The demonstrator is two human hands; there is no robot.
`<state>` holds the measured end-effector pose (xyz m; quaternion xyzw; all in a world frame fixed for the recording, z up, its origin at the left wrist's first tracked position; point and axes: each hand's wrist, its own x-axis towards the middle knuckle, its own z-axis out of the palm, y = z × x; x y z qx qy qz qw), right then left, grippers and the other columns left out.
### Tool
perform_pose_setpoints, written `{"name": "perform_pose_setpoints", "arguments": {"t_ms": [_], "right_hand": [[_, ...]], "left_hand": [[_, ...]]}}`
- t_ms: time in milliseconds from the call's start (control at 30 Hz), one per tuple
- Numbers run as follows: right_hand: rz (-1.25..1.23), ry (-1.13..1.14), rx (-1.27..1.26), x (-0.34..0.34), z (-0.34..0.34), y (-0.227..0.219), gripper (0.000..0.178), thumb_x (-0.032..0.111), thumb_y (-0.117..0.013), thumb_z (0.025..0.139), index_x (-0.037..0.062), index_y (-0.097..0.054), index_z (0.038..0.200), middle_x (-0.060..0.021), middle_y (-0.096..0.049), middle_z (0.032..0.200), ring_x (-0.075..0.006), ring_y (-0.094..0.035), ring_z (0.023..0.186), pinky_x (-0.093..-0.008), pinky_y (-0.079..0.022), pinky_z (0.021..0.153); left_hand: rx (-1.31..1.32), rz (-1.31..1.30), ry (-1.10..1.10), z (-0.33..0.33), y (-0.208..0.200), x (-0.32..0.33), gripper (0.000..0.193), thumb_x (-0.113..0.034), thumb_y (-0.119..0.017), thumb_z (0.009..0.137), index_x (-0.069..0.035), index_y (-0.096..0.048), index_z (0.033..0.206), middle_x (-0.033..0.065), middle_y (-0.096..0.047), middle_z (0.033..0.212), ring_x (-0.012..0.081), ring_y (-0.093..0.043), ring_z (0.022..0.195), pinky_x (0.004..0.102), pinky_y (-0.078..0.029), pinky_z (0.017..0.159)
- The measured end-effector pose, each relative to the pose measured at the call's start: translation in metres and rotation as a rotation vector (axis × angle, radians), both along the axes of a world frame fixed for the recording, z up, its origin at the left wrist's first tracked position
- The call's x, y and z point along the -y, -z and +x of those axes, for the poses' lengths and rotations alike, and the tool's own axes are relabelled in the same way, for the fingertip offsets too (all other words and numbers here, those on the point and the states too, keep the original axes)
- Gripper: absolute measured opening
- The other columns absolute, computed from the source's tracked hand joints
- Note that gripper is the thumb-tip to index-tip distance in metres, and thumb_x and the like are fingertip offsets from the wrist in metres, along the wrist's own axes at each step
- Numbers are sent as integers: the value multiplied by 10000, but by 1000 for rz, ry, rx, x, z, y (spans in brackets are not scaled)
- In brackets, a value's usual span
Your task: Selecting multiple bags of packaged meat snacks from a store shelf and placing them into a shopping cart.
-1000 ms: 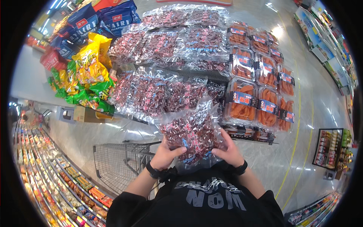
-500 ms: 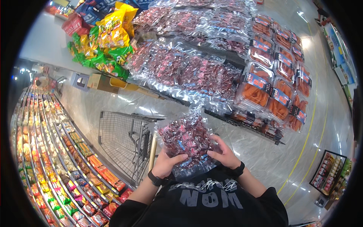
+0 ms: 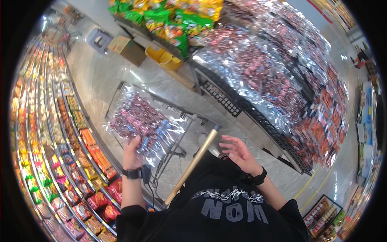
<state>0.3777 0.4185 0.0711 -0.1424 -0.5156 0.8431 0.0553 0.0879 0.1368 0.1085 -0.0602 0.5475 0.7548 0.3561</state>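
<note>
A clear plastic bag of small dark-red wrapped snacks (image 3: pixel 141 119) is held over the shopping cart (image 3: pixel 171 149), with my left hand (image 3: pixel 132 155) closed on its near edge. The thumb lies on top of the bag; the other fingers are hidden beneath it. Away from the bag, my right hand (image 3: pixel 241 155) is open and holds nothing, its fingers apart. It is to the right of the cart's tan handle bar (image 3: pixel 193 163). Much of the cart's basket is covered by the bag.
On the right, a display stand (image 3: pixel 258 129) carries a pile of similar bags (image 3: pixel 258 76) and plastic boxes of orange-brown food (image 3: pixel 322 125). Green and yellow snack bags (image 3: pixel 173 26) lie at the top. Shelves of packaged snacks (image 3: pixel 68 161) line the left. A cardboard box (image 3: pixel 128 50) stands on the floor.
The bag has moved left from in front of my chest to over the cart. My right hand has let go of it. My view has turned, and the display appears farther right.
</note>
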Motion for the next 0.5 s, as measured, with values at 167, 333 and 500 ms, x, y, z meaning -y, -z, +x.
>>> {"name": "perform_pose_setpoints", "arguments": {"t_ms": [167, 333, 500], "right_hand": [[305, -96, 76, 17, -68, -9, 498, 80, -623, 908, 38, -435, 1367, -112, -420, 1446, -247, -459, 1321, -387, -364, 1081], [1076, -302, 48, 33, -118, -11, 482, 206, -724, 834, 48, -547, 1254, -125, -525, 1334, -303, -478, 1287, -450, -325, 1118], [1305, -480, 158, 56, -129, 20, 486, 310, -725, 829, 70, -572, 1223, -88, -548, 1315, -274, -487, 1270, -468, -307, 1122]], "left_hand": [[9, -90, -250, -66, 108, 69, 323, -156, -633, 917, -16, -589, 1204, 88, -679, 1109, 232, -659, 988, 389, -526, 897], [196, -165, -282, -97, 242, 95, 418, -110, -736, 829, -26, -583, 1208, 95, -656, 1136, 254, -642, 1002, 418, -517, 904], [355, -289, -182, -102, 319, 50, 559, -177, -813, 748, -75, -583, 1247, 102, -619, 1231, 285, -564, 1139, 564, -442, 932]]}}
